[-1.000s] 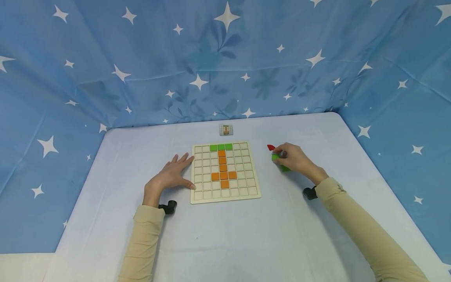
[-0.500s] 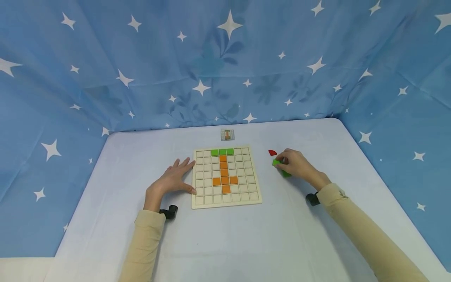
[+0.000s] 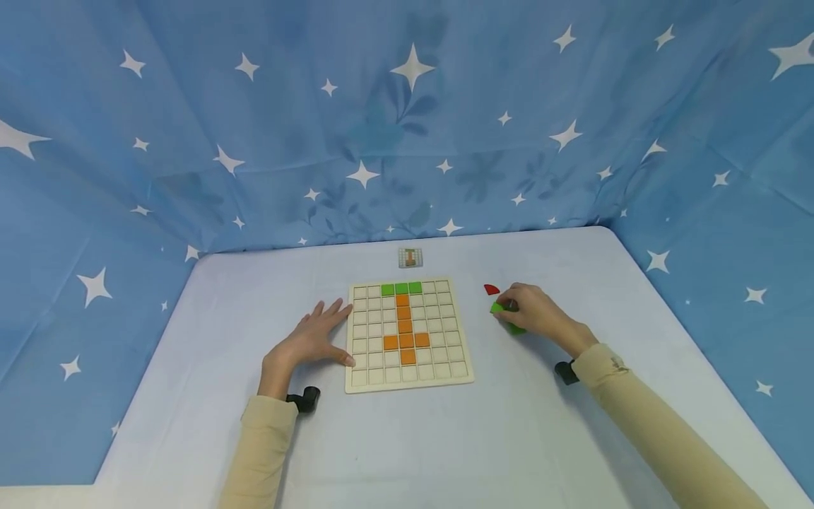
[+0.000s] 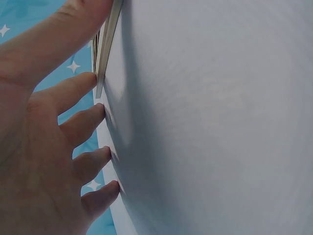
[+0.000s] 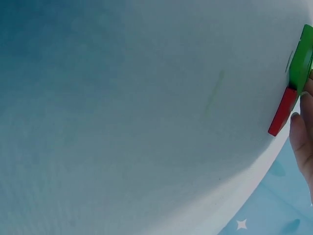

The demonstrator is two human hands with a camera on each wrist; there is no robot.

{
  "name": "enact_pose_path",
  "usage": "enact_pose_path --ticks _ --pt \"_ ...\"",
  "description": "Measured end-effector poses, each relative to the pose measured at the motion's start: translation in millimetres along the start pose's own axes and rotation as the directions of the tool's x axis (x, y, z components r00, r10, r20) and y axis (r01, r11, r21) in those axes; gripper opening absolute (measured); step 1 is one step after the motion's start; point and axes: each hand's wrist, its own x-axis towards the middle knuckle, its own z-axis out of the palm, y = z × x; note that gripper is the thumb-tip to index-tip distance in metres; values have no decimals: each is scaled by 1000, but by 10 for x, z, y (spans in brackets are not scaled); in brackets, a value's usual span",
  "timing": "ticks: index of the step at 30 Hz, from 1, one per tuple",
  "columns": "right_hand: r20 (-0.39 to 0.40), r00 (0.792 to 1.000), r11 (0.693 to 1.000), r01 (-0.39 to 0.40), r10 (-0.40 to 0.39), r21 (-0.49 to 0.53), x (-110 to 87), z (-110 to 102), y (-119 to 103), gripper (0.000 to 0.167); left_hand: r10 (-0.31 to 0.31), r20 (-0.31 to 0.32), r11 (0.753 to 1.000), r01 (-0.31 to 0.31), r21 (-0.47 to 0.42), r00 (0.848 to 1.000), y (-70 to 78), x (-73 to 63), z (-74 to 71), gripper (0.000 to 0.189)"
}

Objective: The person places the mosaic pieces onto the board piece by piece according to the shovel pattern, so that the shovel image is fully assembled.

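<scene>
A cream grid board (image 3: 439, 353) lies mid-table, with a row of green squares (image 3: 401, 288) at its top and orange squares (image 3: 405, 326) running down from it. My left hand (image 3: 309, 337) is spread against the board's left edge, thumb and index fingertip touching it; the left wrist view shows the fingertips along that edge. To the right of the board, my right hand (image 3: 540, 312) pinches a green tile (image 3: 496, 308) between thumb and fingers. More green (image 3: 517, 329) shows under the hand. Just beyond lies a red quarter-round piece (image 3: 492, 289). Only fingertips appear in the right wrist view.
A small pattern card (image 3: 410, 257) lies behind the board, showing a similar green and orange figure. The white-covered table (image 3: 407, 452) meets a blue star-print curtain (image 3: 280, 141) at the back and sides. Black wrist cameras (image 3: 309, 399) sit close to the tabletop.
The head view has tilted up, so everything sits lower in the frame. Both hands stay nearly in place; the green tile shifts slightly between the right fingers.
</scene>
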Motion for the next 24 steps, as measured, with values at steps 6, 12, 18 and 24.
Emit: enact_pose_path --ticks 6,12,18,24 --pt "0 1000 999 27 -27 17 -35 39 7 19 -3 8 1000 3 -13 1000 3 -53 33 116" --pt "-9 1000 998 26 -26 57 -47 28 -29 21 8 2 1000 -8 -13 1000 -15 -65 39 115" --pt "-27 996 991 85 -83 104 -66 -11 -133 20 2 5 1000 -2 -15 1000 -21 -49 21 115" --pt "-44 991 985 129 -124 117 -63 -16 -248 18 2 0 1000 -2 -20 1000 0 -30 -8 115"
